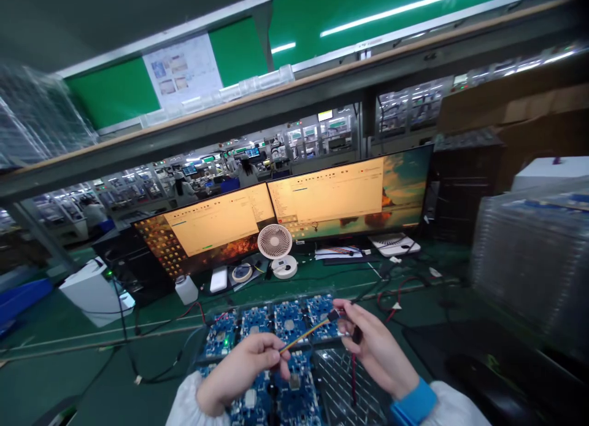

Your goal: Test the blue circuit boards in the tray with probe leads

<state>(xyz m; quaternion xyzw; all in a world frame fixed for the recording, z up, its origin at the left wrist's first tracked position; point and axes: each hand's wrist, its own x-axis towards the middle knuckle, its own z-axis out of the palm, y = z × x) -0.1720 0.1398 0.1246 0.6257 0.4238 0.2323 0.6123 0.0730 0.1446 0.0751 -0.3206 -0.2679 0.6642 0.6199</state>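
Observation:
My left hand (246, 366) is closed, pinching one end of a thin multicoloured ribbon cable (304, 336) between thumb and fingers. The cable slants up to the right, stretched between both hands. At its far end, the fingertips of my right hand (378, 347) grip the black connector (333, 315). A dark piece and a red-and-black lead (354, 377) hang below my right palm; how they are held is unclear. Under my hands lie several blue circuit boards (289, 318) in a clear tray (338, 367). A green light glows on one board at the left.
Behind the tray stand a small white fan (275, 242) and two monitors (326, 193). A white bottle (186, 289) and a white box (96, 291) sit to the left. Clear plastic trays (529, 260) are stacked at the right, near a black mouse (483, 383). Loose wires cross the green mat.

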